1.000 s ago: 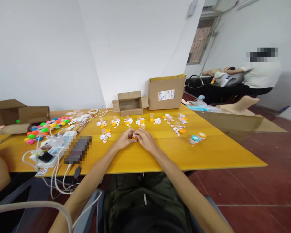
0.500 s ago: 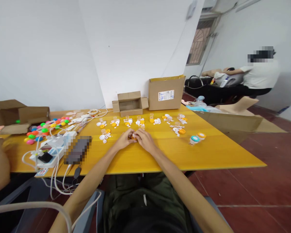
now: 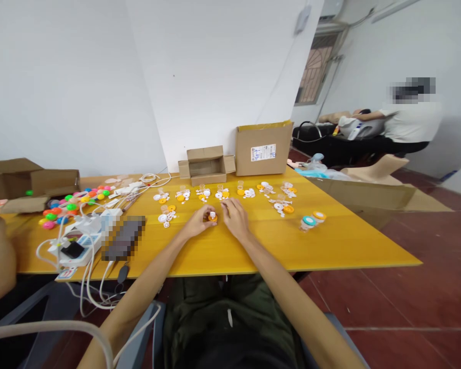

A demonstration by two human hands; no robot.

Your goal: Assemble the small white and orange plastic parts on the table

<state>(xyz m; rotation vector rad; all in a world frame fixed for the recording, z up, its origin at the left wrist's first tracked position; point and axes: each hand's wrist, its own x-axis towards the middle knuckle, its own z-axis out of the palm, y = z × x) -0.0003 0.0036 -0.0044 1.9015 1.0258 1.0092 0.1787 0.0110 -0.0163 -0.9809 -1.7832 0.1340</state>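
Note:
My left hand [image 3: 200, 221] is closed around an orange ring-shaped lid [image 3: 212, 219] at the middle of the table. On top of the lid stands a small white part [image 3: 212, 214]. To the right, a short gap away from the lid, is my right hand [image 3: 235, 219], its fingers bent and slightly apart with nothing visible in them. Beyond both hands lie small groups of white discs, orange rings and clear cups, among them a white disc [image 3: 162, 218] and an orange ring [image 3: 288, 209]. Two capped clear jars, one with a teal lid [image 3: 309, 221] and one with an orange lid [image 3: 319, 216], stand at the right.
A small open carton [image 3: 208, 177] and a larger cardboard box [image 3: 264, 148] stand at the table's back. Left are a power strip [image 3: 109, 218], cables, a blurred dark flat object [image 3: 123, 238] and colourful balls [image 3: 71, 206]. Another person [image 3: 413, 120] sits far right; someone's arm shows at left.
My right hand has come off the orange lid and moved slightly right, uncovering the white part on it. My left hand keeps its hold in the same place.

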